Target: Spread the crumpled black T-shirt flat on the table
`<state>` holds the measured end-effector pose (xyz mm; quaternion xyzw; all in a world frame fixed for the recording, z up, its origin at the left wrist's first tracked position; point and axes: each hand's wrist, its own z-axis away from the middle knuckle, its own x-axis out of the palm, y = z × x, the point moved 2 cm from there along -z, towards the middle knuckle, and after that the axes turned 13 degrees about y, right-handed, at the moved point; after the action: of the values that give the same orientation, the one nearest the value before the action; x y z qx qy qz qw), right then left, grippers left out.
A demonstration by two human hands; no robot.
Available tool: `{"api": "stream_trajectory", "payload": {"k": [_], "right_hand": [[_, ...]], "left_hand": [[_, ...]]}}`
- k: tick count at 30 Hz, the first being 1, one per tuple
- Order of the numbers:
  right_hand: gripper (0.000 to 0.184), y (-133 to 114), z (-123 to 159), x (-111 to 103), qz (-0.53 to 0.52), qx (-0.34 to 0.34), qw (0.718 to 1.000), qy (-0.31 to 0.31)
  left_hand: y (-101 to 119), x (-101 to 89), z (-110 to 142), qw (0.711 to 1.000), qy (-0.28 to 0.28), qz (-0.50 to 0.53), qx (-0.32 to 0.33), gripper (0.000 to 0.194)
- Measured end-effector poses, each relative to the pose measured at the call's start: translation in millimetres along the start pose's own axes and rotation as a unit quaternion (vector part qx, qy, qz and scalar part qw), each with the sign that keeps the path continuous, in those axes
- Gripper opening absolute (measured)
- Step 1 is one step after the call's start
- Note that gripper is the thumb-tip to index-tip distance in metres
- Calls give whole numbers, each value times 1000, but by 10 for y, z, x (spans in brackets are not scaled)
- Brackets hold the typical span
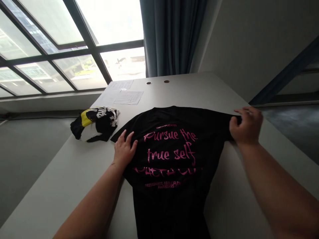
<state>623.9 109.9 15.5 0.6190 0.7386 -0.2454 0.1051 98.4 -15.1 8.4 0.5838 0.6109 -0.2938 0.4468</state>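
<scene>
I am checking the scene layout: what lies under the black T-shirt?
The black T-shirt lies on the white table. The left hand presses on it. Anything beneath the cloth is hidden.

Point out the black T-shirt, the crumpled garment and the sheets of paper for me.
black T-shirt [171, 186]: head view, lower chest below the pink print.
crumpled garment [96, 124]: head view, middle of the bundle.
sheets of paper [128, 97]: head view, centre of the nearer sheet.

Black T-shirt [171, 159] matt cloth; table [199, 89] smooth matt; sheets [128, 97] paper

An office: cable-holed desk [189, 89], papers [124, 94], big windows [62, 49].
</scene>
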Motion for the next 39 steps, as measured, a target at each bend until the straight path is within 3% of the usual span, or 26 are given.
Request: {"api": "stream_trajectory", "payload": {"k": [2,4,7,11,13,15,19,22,24,26,30,35,39], "right_hand": [[47,-370,208,2,-52,-40,992,-110],[56,-647,430,108,-84,-71,962,-249],[62,-778,653,319,-53,-103,922,-369],[66,-661,694,460,-28,-126,910,-393],[67,-601,674,466,-32,-136,909,-394],[66,-552,656,463,-40,-141,907,-394],[67,-463,636,491,-66,-143,905,-394],[66,-415,628,514,-83,-139,906,-391],[64,-406,623,507,-91,-136,907,-388],[62,-412,617,486,-96,-132,908,-386],[59,-435,600,436,-103,-123,910,-383],[58,-423,588,429,-109,-126,913,-372],[57,-439,595,426,-100,-135,913,-373]], "left_hand": [[-152,-58,-87,997,24,-36,-61,57],[-322,-114,-157,991,28,-88,-100,59],[-536,-160,-201,979,-4,-162,-119,63],[-681,-109,-208,980,-57,-154,-109,46],[-740,-49,-232,988,-39,-88,-122,36],[-825,16,-282,986,19,18,-166,31],[-1019,124,-485,916,171,236,-276,28],[-1081,175,-721,860,214,317,-339,28],[-1080,167,-860,853,229,309,-352,23],[-1058,116,-951,882,245,257,-310,19],[-998,-23,-973,944,254,142,-156,30],[-895,-86,-909,967,237,87,-21,34],[-663,-63,-835,978,207,7,-16,50]]}}
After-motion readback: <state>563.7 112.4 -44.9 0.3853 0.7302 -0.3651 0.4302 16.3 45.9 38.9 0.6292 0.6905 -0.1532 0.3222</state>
